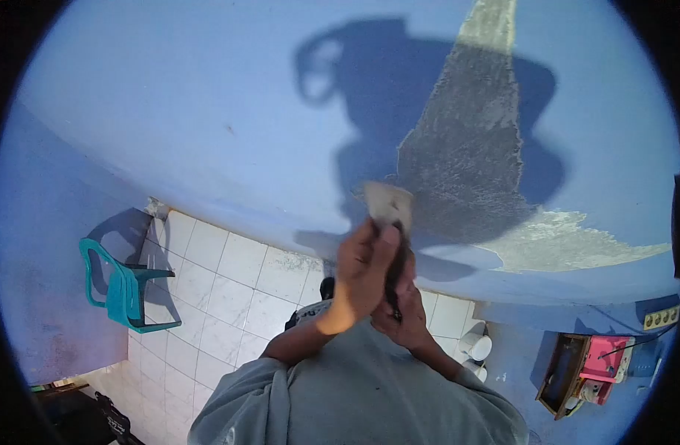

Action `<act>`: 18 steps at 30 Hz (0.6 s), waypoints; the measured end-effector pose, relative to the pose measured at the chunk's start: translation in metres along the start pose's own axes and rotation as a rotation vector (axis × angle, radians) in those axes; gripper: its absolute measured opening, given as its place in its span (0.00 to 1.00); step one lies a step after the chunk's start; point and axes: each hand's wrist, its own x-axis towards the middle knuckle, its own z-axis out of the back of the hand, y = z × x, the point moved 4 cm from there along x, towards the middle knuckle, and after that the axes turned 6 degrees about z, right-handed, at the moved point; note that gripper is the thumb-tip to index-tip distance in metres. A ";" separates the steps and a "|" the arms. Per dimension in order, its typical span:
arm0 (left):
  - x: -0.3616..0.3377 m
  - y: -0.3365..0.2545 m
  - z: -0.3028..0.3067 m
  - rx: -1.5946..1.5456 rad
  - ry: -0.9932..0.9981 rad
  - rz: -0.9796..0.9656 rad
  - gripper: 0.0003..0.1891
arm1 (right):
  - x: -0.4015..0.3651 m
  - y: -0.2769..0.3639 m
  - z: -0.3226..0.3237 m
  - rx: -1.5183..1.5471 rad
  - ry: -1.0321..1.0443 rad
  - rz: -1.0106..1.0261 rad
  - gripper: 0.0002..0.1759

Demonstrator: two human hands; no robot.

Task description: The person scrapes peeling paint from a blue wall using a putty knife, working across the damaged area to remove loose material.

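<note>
Both my hands are closed on the dark handle of a scraper (388, 202), whose wide pale blade points up at the blue wall (229, 96). My left hand (364, 268) grips nearer the blade, with the thumb lying along the handle. Lower down and partly behind it, my right hand (405, 308) wraps the handle's end. The blade lies at the left edge of a bare grey patch (459, 148), where the blue paint is off. Whether the blade presses on the wall cannot be made out. A large shadow covers much of the patch.
A teal plastic chair (125, 289) stands at the left on white floor tiles (214, 304). White buckets (475, 346) are on the floor at the right. Farther right are a wooden drawer (559, 374), a pink container (605, 357) and a power strip (661, 318).
</note>
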 end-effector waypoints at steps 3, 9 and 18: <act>-0.005 0.028 -0.008 0.064 0.083 0.004 0.12 | -0.022 -0.013 0.023 0.042 -0.027 -0.025 0.27; 0.014 0.014 -0.011 0.006 0.123 0.013 0.10 | -0.010 -0.001 0.013 0.286 -0.084 -0.060 0.27; 0.015 -0.029 0.008 -0.063 0.060 -0.038 0.11 | 0.027 0.014 -0.021 -0.049 -0.005 -0.080 0.32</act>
